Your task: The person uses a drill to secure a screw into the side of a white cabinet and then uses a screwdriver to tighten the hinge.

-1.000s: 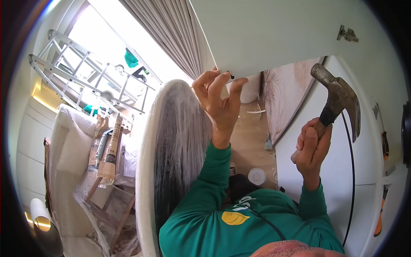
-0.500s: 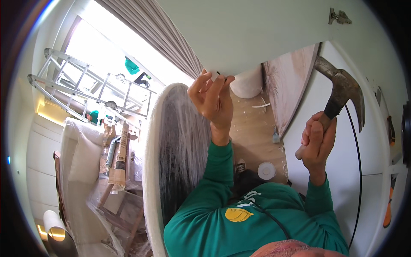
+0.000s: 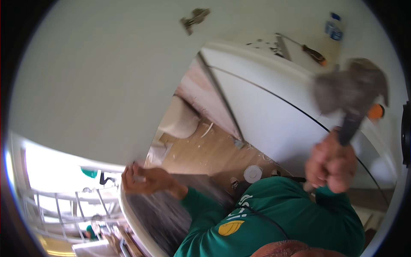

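My right hand (image 3: 332, 165) is wrapped round the handle of a claw hammer (image 3: 352, 88), raised at the right with its head up and blurred by motion. At the lower left edge of a large pale panel (image 3: 102, 85) is my left hand (image 3: 147, 179), thumb and fingertips drawn together. A tiny dark bit shows at those fingertips, too small to name. Whether the fingertips touch the panel I cannot tell. A metal hinge (image 3: 195, 20) is fixed to the panel's face, well away from both hands.
A screwdriver (image 3: 314, 55), small dark pieces and a plastic bottle (image 3: 334, 33) lie or stand beyond the white board (image 3: 252, 107). A black cable (image 3: 295, 103) crosses that board. Below are wooden floor (image 3: 188, 150), a round white lid (image 3: 252, 174) and plastic-wrapped furniture (image 3: 171, 214). A ladder (image 3: 64, 210) stands left.
The view has turned, so the panel fills more of the upper left. In the picture, my left hand is lower and further left. The hammer has shifted slightly right and is now blurred.
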Demonstrator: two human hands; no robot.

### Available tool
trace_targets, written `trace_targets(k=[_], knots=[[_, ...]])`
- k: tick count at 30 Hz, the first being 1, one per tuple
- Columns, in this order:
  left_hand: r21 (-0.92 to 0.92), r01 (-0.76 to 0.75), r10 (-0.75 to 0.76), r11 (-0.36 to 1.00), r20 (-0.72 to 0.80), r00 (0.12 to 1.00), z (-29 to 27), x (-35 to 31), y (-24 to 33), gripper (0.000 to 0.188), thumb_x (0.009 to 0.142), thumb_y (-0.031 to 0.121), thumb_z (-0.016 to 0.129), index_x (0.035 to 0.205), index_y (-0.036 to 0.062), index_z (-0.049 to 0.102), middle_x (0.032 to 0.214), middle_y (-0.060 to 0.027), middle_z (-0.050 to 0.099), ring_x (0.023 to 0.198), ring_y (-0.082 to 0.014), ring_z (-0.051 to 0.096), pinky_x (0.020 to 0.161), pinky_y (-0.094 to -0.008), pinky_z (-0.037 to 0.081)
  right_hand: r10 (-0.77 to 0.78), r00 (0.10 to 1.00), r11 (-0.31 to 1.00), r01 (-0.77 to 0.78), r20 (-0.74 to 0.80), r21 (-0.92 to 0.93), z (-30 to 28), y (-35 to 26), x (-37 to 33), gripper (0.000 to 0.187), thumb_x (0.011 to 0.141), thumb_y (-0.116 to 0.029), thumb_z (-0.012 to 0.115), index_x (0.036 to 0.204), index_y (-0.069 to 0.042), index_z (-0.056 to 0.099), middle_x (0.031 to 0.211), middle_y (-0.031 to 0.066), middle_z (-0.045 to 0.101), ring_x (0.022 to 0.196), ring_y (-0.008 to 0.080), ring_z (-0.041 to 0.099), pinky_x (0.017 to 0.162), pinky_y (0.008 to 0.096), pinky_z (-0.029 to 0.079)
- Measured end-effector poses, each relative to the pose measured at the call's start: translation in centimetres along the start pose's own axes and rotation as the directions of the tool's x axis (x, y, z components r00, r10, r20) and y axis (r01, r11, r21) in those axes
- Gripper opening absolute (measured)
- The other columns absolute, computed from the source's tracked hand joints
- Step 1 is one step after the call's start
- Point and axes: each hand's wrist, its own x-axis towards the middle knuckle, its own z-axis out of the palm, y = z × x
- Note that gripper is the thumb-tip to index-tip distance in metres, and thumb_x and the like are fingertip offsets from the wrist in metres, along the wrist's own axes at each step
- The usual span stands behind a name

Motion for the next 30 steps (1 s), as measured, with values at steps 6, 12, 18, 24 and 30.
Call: trace_targets(k=[6,12,18,24,30], knots=[[-0.084,-0.170,0.174,0.982,0.037,0.984,-1.2,0.5,0.0,0.019,0.106,0.021,0.065,0.101,0.0020,0.066,0.102,-0.0112,0.065,0.087,-0.0211,0.064,0.068,-0.0352,0.054,-0.637,0.595,0.593,-0.030,-0.491,-0.805,0.6,-8.9,-6.4,0.044,0.102,-0.035,0.067,0.119,0.005,0.061,0.071,0.0102,0.061,0.062,0.0083,0.054,0.063,0.0238,0.048],[-0.349,-0.277,0.320,0.895,0.069,0.945,-1.0,0.4,-3.4,0.015,0.093,0.009,0.079,0.105,0.0021,0.073,0.109,-0.0121,0.069,0.095,-0.0199,0.071,0.072,-0.0279,0.068,-0.816,0.468,-0.182,-0.766,-0.340,-0.617,-0.3,-16.3,-6.8,0.035,0.101,-0.032,0.066,0.116,0.000,0.065,0.075,0.0067,0.053,0.071,0.0155,0.049,0.070,0.0336,0.043],[-0.290,-0.033,0.110,0.957,0.255,0.961,-2.0,0.9,-0.6,0.010,0.098,0.008,0.072,0.105,0.0006,0.070,0.110,-0.0130,0.069,0.095,-0.0228,0.071,0.074,-0.0328,0.067,-0.364,0.653,-0.403,-0.753,-0.664,-0.520,-7.4,-20.3,-2.6,0.033,0.086,-0.021,0.076,0.108,0.000,0.064,0.081,0.0146,0.057,0.075,0.0271,0.054,0.071,0.0398,0.045],[-0.348,0.080,-0.020,0.934,0.172,0.985,-1.4,-1.9,-2.5,0.009,0.105,0.006,0.062,0.108,-0.0018,0.066,0.110,-0.0138,0.068,0.092,-0.0242,0.070,0.075,-0.0374,0.065,-0.158,0.641,-0.387,-0.740,-0.751,-0.550,-16.4,-20.2,-2.9,0.033,0.074,-0.015,0.082,0.099,-0.001,0.066,0.080,0.0083,0.056,0.076,0.0235,0.055,0.070,0.0389,0.044],[-0.303,0.131,-0.115,0.944,0.070,0.991,-2.4,1.2,-0.5,0.010,0.107,0.004,0.057,0.111,-0.0029,0.063,0.108,-0.0146,0.067,0.085,-0.0231,0.069,0.071,-0.0362,0.062,-0.041,0.623,-0.415,-0.722,-0.781,-0.554,-21.7,-21.6,-3.4,0.040,0.070,-0.020,0.086,0.104,-0.003,0.071,0.093,0.0102,0.064,0.089,0.0285,0.062,0.078,0.0411,0.048]])
